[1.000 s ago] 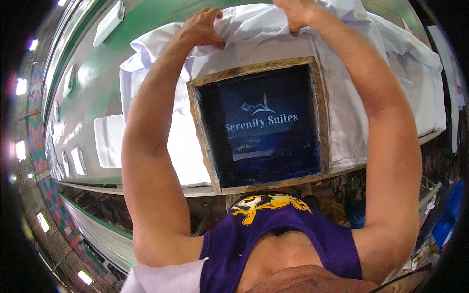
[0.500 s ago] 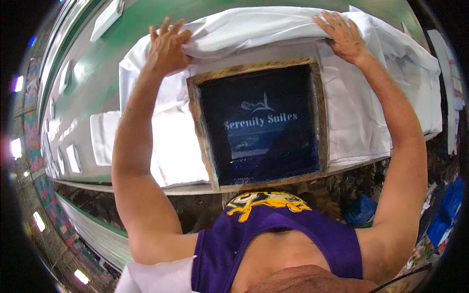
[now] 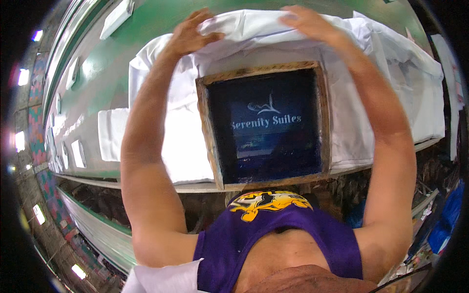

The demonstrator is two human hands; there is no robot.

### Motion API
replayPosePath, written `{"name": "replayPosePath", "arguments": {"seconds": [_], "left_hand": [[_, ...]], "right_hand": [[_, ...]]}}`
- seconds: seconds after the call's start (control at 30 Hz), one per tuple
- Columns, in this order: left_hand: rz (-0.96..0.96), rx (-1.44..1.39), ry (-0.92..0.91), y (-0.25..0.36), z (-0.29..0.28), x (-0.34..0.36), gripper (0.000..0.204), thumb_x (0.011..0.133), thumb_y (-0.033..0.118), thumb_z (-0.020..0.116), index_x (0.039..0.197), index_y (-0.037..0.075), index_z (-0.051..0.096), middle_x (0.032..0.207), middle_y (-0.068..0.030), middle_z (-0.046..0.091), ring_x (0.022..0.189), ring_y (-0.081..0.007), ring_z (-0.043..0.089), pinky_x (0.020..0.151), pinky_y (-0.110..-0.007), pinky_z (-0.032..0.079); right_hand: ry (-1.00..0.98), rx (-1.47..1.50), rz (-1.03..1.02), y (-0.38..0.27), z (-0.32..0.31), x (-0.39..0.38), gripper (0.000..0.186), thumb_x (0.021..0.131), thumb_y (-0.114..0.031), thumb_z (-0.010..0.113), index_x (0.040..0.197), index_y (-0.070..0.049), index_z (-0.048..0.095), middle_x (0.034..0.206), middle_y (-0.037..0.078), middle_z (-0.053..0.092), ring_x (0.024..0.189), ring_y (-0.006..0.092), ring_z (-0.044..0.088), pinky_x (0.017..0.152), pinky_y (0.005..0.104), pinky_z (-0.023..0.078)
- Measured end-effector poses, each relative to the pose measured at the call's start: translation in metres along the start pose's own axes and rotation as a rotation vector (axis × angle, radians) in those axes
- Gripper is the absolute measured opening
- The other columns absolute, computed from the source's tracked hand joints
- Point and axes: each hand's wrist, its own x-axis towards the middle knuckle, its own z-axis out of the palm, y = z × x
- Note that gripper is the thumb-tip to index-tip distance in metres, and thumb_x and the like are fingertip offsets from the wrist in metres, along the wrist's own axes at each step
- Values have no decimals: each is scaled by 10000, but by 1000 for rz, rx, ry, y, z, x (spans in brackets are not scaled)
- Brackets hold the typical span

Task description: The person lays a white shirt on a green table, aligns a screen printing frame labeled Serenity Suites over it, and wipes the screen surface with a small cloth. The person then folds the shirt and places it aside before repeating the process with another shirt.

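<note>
A square wood-framed printing screen [image 3: 267, 151], dark with a white logo, lies on white fabric [image 3: 185, 146] spread along a long green table [image 3: 97, 93]. My left hand [image 3: 193, 34] is at the bunched fold [image 3: 244, 27] above the frame's top left, open, thumb and fingers apart and curved over the cloth. My right hand [image 3: 305, 24] rests at the same fold above the frame's top right, open and blurred by motion, fingers apart on or just over the cloth.
Small white pads [image 3: 115, 19] line the green table's far left side. Below it on the left runs another green-edged surface [image 3: 93, 215]. Blue plastic [image 3: 442, 229] and clutter lie at lower right. The frame sits at the table's near edge, close to my body.
My hands spread outward along the fold from one second to half a second ago, and now sit closer together again, the right moved leftward, the left rightward. The frame stays on the fabric.
</note>
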Motion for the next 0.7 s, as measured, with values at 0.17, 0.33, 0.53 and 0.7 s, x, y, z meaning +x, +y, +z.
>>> {"name": "replayPosePath", "arguments": {"seconds": [0.17,0.33,0.53,0.7], "left_hand": [[-48,369,-122,42,54,-8,917,916,778,480,1595,179,338,1628,-199,351,1501,-413,328,1205,-614,242],[-190,586,59,-21,23,-81,914,865,837,490,1535,217,453,1597,-138,420,1494,-400,339,1192,-682,152],[-322,287,219,-78,44,-121,951,877,865,417,1565,207,417,1642,-130,343,1521,-447,244,1176,-706,177],[-303,276,192,-94,48,-116,977,870,883,394,1585,217,377,1668,-121,289,1533,-432,220,1180,-701,187]], "right_hand": [[-17,-500,13,-26,47,-5,701,1034,-613,374,1579,-172,372,1612,157,382,1504,384,327,1199,677,204],[201,-724,161,98,17,-81,672,1040,-603,389,1561,-181,410,1609,163,390,1501,333,344,1221,591,229],[511,-429,-23,158,52,-89,621,1053,-523,451,1549,-150,430,1561,181,456,1451,382,407,1196,489,312],[443,-756,26,135,44,-102,526,1040,-300,504,1446,33,481,1485,251,494,1406,408,446,1165,522,366]]}}
